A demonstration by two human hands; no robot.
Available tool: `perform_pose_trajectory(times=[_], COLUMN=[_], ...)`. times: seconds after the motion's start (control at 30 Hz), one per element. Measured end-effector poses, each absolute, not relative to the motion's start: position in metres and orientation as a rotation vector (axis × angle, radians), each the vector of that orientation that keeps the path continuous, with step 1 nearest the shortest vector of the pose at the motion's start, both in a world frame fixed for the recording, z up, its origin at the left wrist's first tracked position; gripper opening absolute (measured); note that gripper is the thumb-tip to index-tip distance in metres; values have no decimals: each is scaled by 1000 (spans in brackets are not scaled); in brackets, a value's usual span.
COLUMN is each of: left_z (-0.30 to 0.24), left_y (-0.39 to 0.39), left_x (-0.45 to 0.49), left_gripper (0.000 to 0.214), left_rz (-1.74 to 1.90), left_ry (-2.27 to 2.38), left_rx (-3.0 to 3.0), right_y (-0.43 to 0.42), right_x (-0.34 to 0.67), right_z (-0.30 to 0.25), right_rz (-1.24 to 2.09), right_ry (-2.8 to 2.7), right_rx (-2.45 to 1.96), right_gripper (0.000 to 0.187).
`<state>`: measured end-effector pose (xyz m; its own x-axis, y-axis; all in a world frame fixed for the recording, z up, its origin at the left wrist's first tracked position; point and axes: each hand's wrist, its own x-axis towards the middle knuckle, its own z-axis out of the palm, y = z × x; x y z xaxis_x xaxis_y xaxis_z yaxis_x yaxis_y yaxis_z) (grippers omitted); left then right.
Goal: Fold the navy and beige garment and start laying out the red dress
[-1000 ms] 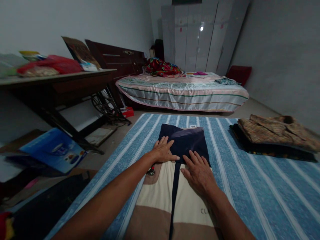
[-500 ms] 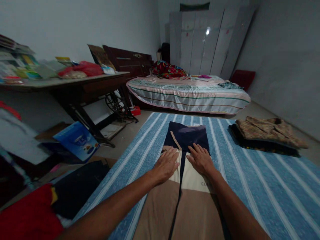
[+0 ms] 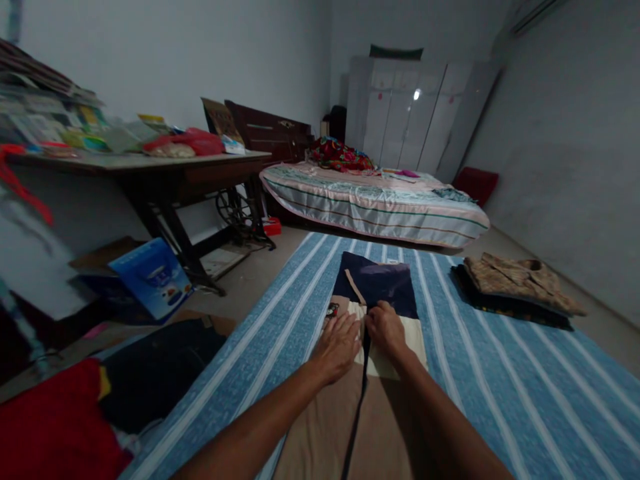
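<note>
My left hand (image 3: 339, 350) lies palm down, its fingers slightly spread on the cloth, not gripping. My right hand (image 3: 386, 330) is just beside it, its fingers curled at the dark strip (image 3: 361, 393) down the middle; whether they pinch an edge, I cannot tell. Beneath both, the navy, cream and brown colour-block top (image 3: 345, 413) lies lengthwise before me on the blue-and-white striped sheet (image 3: 475, 400), its navy end farthest from me. I judge the step in hand to be straightening that centre line; the next move calls for a light hold with my left hand while my right evens the cloth along the strip. Farther right, well apart, a patterned brown garment (image 3: 515, 280) lies folded over dark clothing (image 3: 525, 318). Off to my left are red cloth (image 3: 60, 427) and, beyond, the treadle table (image 3: 120, 160).
</note>
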<state>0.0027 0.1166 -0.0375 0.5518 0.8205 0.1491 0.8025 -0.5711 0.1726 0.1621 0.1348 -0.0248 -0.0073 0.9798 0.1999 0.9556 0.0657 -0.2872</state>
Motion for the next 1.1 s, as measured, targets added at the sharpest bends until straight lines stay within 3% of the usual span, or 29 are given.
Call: perform_pose_trajectory(times=[0.37, 0.77, 1.1], left_z=[-51, -47, -43], left_y=[117, 115, 115], left_x=[3, 2, 2], left_gripper=[44, 46, 48], left_rz=[423, 433, 276], left_ry=[1402, 1396, 1377], left_rx=[2713, 2740, 2724], right_y=[149, 143, 142], right_x=[157, 156, 155], right_z=[-47, -55, -56], right_rz=[127, 123, 92], right_ry=[-1822, -1776, -1789], right_rx=[-2006, -1793, -1816], right_gripper=[27, 22, 22])
